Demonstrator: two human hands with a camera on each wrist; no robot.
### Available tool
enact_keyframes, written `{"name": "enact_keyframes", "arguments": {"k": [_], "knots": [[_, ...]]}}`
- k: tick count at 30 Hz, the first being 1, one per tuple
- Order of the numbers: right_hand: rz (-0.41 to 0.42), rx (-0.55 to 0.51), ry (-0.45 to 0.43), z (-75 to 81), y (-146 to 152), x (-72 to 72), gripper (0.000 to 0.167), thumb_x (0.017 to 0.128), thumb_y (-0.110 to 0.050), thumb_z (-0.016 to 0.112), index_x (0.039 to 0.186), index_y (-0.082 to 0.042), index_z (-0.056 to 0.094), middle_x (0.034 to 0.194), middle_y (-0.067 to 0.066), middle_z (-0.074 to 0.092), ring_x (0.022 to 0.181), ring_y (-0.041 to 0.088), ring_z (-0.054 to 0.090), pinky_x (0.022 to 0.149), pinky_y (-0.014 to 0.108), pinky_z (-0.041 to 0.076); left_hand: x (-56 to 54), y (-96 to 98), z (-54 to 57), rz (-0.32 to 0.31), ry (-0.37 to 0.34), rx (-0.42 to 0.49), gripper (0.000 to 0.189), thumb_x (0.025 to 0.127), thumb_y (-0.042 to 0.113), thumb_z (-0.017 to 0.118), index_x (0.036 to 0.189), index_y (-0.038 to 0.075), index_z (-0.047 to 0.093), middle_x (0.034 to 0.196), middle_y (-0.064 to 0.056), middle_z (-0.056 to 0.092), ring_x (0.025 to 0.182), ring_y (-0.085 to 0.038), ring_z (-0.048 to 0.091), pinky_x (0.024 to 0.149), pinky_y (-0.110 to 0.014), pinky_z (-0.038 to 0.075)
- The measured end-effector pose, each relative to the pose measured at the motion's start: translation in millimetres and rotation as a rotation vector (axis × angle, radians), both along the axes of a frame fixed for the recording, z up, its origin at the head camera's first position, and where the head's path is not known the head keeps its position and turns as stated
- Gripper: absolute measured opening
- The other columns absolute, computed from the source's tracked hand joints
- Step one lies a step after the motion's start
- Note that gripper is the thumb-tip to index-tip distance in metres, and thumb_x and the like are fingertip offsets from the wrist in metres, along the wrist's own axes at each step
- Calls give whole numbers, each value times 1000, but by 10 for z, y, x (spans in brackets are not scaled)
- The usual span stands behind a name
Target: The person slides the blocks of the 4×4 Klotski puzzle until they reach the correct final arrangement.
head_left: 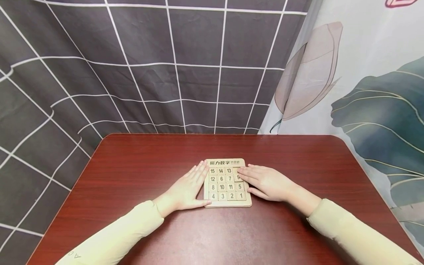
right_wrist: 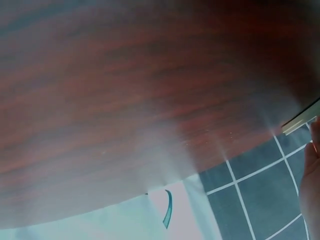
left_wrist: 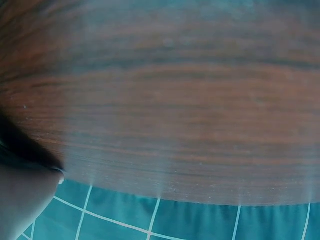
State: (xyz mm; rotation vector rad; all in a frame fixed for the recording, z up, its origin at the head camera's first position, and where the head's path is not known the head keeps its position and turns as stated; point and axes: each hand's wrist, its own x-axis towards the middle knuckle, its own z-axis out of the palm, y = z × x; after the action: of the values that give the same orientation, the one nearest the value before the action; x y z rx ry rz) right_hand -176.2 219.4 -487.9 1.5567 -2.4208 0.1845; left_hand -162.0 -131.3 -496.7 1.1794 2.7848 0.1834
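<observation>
A pale wooden number slide puzzle [head_left: 227, 203] lies flat on the table, with several numbered tiles in rows. My left hand [head_left: 183, 189] rests along its left side, fingers straight at the upper left edge and thumb on the lower left corner. From the right, my right hand [head_left: 269, 183] touches the 9 tile [head_left: 237, 179] with extended fingertips, covering part of it. An uncovered gap [head_left: 235, 170] shows above that tile, beside the 13. In the right wrist view, the puzzle's edge [right_wrist: 302, 119] appears beside part of the hand.
The dark red wooden table [head_left: 149, 151] has rounded far corners. Behind it hangs a dark curtain [head_left: 195, 44] with white grid lines. A pale curtain [head_left: 318, 92] with leaf prints hangs at the right.
</observation>
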Motion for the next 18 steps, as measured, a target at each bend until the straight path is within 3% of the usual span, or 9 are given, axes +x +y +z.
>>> {"name": "enact_keyframes", "arguments": {"k": [8, 18], "knots": [[18, 17, -6, -9, -11, 9, 56, 102, -36, 67, 145, 0, 63, 152, 15, 63, 142, 29, 61, 116, 47, 52, -13, 4, -7, 8, -7, -6, 113, 96, 68, 60, 167, -8, 16, 176, -26, 15, 166, -37, 14, 135, -47, 21], [-61, 68, -33, 6, -53, -127, 57, 100, -32, 70, 146, -1, 62, 152, 14, 63, 144, 30, 59, 119, 48, 49, -25, -3, -45, 9, -7, -14, 113, 97, 69, 59, 167, -7, 14, 177, -24, 14, 167, -36, 12, 136, -46, 19]]}}
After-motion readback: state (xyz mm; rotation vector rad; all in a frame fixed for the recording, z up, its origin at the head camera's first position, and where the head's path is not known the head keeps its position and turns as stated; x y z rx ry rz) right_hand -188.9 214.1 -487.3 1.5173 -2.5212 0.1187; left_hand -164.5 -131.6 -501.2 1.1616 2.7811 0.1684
